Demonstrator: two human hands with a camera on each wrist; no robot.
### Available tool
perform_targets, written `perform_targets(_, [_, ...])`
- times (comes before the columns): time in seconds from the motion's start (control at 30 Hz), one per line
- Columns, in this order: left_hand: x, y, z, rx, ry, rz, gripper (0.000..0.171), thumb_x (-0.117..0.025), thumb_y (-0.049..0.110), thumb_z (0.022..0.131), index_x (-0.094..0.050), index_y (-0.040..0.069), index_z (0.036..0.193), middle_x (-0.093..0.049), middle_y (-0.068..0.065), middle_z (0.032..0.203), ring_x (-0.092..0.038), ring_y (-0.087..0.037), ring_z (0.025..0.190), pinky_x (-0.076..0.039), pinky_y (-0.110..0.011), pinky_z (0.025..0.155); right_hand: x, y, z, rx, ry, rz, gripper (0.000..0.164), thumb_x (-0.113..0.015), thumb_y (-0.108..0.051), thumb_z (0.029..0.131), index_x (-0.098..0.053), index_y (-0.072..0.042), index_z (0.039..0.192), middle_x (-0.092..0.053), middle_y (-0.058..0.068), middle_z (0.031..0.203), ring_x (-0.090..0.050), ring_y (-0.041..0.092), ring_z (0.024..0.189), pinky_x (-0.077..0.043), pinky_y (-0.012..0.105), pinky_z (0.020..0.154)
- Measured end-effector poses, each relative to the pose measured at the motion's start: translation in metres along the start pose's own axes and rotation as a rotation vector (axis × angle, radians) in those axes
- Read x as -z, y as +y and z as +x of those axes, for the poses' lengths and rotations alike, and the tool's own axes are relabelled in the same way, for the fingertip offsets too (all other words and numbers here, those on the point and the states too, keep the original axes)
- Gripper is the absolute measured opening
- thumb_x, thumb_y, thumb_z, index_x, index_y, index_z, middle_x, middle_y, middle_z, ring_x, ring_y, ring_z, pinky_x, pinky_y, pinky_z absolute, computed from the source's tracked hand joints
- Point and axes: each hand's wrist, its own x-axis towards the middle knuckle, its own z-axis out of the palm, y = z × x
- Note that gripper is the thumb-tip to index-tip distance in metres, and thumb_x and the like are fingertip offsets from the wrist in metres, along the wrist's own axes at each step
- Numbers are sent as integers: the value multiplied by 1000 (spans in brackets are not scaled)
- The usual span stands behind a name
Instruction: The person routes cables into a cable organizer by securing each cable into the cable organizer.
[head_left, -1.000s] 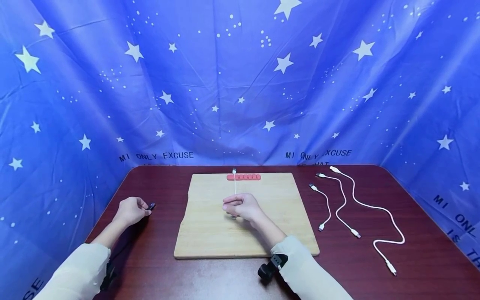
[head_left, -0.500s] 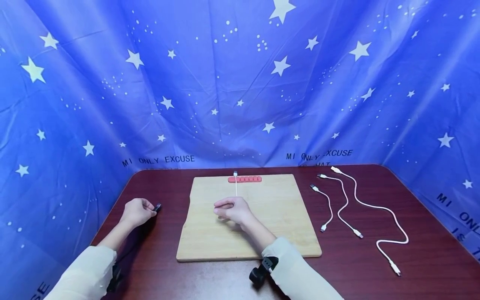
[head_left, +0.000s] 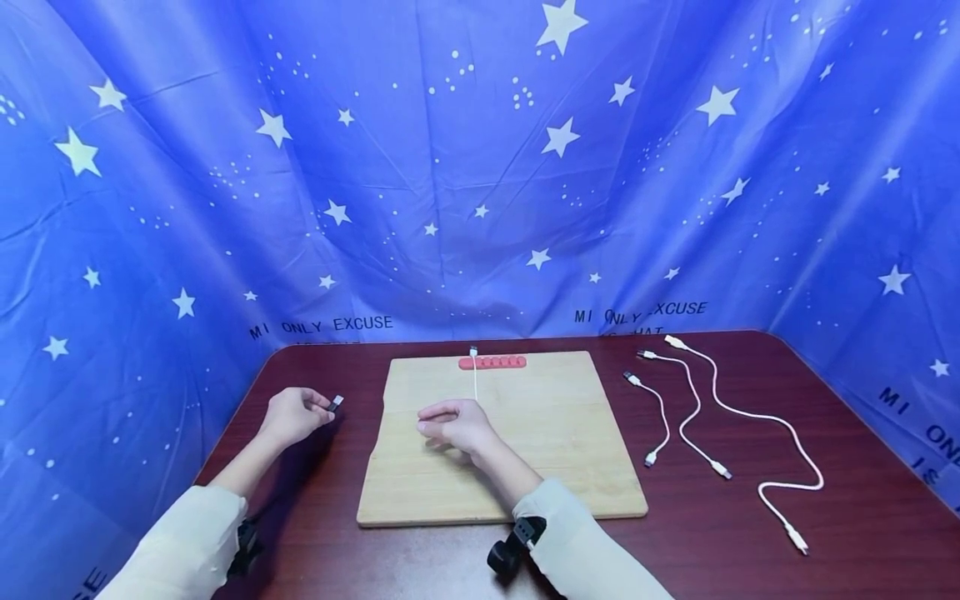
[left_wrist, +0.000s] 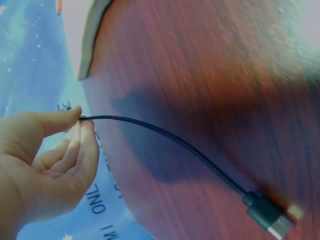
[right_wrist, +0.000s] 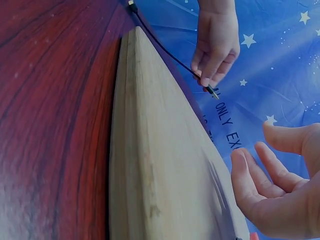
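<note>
My left hand [head_left: 298,415] pinches a black USB cable [left_wrist: 170,135] between thumb and fingertips, close to one plug. That plug's metal tip [head_left: 338,401] points up and right, left of the wooden board [head_left: 555,442]. In the left wrist view the cable arcs down to its other plug [left_wrist: 270,216], a USB-A end. My right hand [head_left: 461,427] is over the board's left half, fingers relaxed and slightly bent, holding nothing. Behind it, a white cable [head_left: 476,385] runs from the red cable holder [head_left: 501,362] at the board's far edge; its lower part is hidden by the hand.
Three white cables lie to the right of the board: a short one [head_left: 664,417], a medium one [head_left: 697,400] and a long one [head_left: 795,442]. A blue star-patterned curtain [head_left: 450,167] hangs around the dark red table [head_left: 337,492].
My left hand has moved right towards the board with the black cable. My right hand has shifted left, away from the white cable in the holder. The head view has shifted slightly.
</note>
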Motion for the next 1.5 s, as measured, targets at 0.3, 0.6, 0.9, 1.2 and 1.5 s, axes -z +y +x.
perform_targets(0.3, [-5, 23, 3, 31, -63, -121, 19, -72, 10, 79, -69, -3, 93, -71, -2, 69, -60, -5, 59, -47, -21, 53, -7, -1, 0, -15, -28, 46, 29, -69, -1, 83, -65, 10, 110, -71, 26, 104, -72, 30, 85, -62, 38, 78])
perform_targets(0.6, [-16, 46, -2, 35, -117, -219, 14, -71, 6, 80, -69, -4, 90, -72, -9, 73, -69, -17, 66, -60, -33, 65, -10, 7, 1, -34, -35, 75, 30, -70, 0, 83, -65, 11, 110, -72, 24, 102, -73, 27, 85, -62, 35, 80])
perform_targets(0.9, [-23, 65, -1, 5, -159, -281, 13, -69, 3, 79, -69, -4, 90, -72, -6, 72, -70, -17, 68, -62, -35, 68, -22, 7, 3, -27, -44, 126, 29, -69, 2, 82, -65, 12, 109, -71, 27, 102, -73, 32, 89, -62, 35, 81])
perform_targets(1.2, [-21, 75, -3, -12, -183, -309, 15, -69, 3, 79, -68, -6, 91, -74, -20, 85, -71, -17, 71, -63, -36, 71, -37, 7, 6, -31, -87, 203, 29, -66, 5, 83, -63, 15, 111, -68, 33, 103, -73, 25, 85, -61, 36, 82])
perform_targets(1.5, [-20, 84, -3, -25, -177, -339, 18, -71, 5, 80, -67, -7, 93, -73, -18, 84, -70, -15, 69, -63, -32, 70, -46, 8, 7, -53, -144, 288, 27, -62, 7, 86, -62, 16, 112, -68, 34, 103, -72, 18, 80, -61, 37, 85])
